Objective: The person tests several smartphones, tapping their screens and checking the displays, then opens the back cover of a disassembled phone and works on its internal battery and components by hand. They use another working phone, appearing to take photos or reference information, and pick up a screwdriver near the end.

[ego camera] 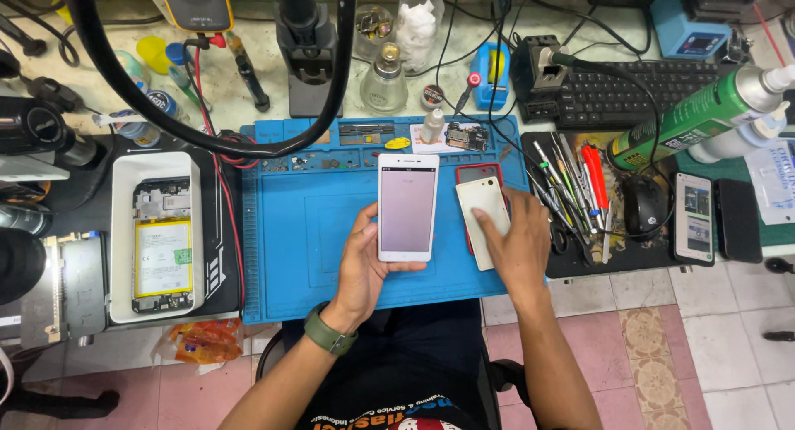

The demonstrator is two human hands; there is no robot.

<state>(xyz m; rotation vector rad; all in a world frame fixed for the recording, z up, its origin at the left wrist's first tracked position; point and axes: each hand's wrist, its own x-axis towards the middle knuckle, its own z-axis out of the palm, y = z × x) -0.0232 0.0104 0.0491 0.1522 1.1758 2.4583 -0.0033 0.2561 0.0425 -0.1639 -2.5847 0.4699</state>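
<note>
White phone (pixel 407 206) sits at frame centre, gripped along its lower left edge by your left hand (pixel 364 269), thumb on one side and fingers curled behind; your right hand (pixel 517 240) lies flat, fingers pressed down on a cream back cover (pixel 484 219) that rests on a red-rimmed phone (pixel 476 175) just to its right; both lie over the blue mat (pixel 315 231), whose left half is open room; a tool tray (pixel 571 190) crowds the mat's right edge; a black cable (pixel 207 128) loops across its upper left; an opened phone (pixel 163 244) in a white tray (pixel 120 231) stays well apart on the worktop (pixel 248 91), far left.
</note>
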